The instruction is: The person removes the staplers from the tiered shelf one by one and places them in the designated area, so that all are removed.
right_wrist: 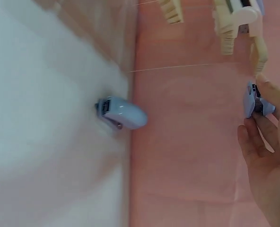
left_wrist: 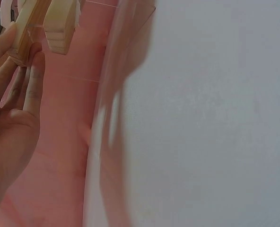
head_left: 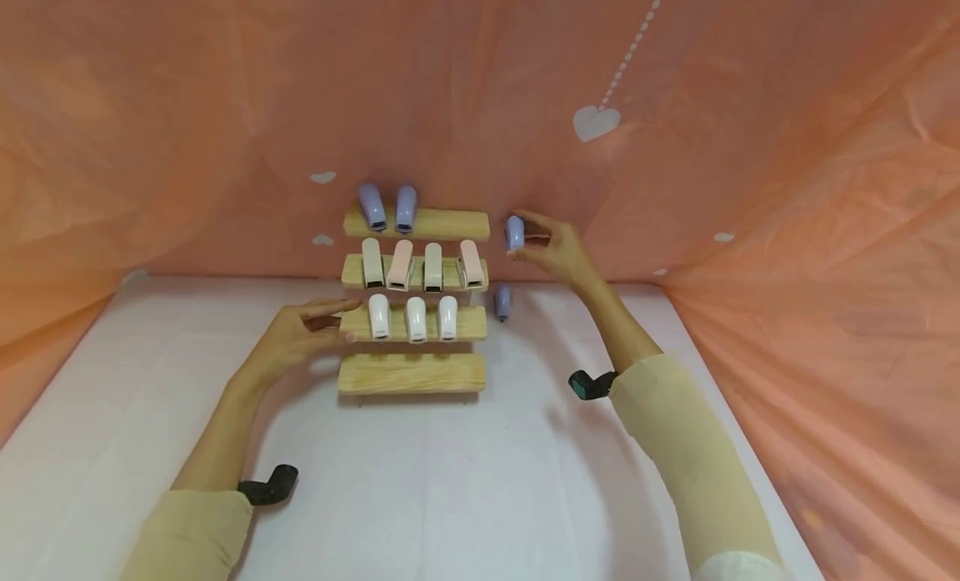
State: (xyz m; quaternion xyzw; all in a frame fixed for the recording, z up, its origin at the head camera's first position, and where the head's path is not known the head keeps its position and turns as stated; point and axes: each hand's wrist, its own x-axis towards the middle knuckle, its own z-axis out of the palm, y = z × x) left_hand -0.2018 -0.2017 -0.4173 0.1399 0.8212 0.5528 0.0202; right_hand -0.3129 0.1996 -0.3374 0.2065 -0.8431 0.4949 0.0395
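Note:
My right hand [head_left: 558, 252] pinches a small purple stapler [head_left: 514, 233] between thumb and fingers, in the air just right of the top board of a tiered wooden rack [head_left: 411, 374]. My left hand [head_left: 303, 335] grips the left end of the rack's third board from the top; in the left wrist view the thumb lies on the wood [left_wrist: 22, 28] with fingers curled under it. Two purple staplers [head_left: 406, 208] stand on the top board. Green and pink staplers [head_left: 402, 262] alternate on the second, and three white staplers [head_left: 416, 318] occupy the third.
Another purple stapler [right_wrist: 126, 113] stands on the white tabletop [head_left: 450, 498], right of the rack and below my right hand. An orange-pink cloth [head_left: 480, 106] with white hearts hangs close behind the rack and along both sides.

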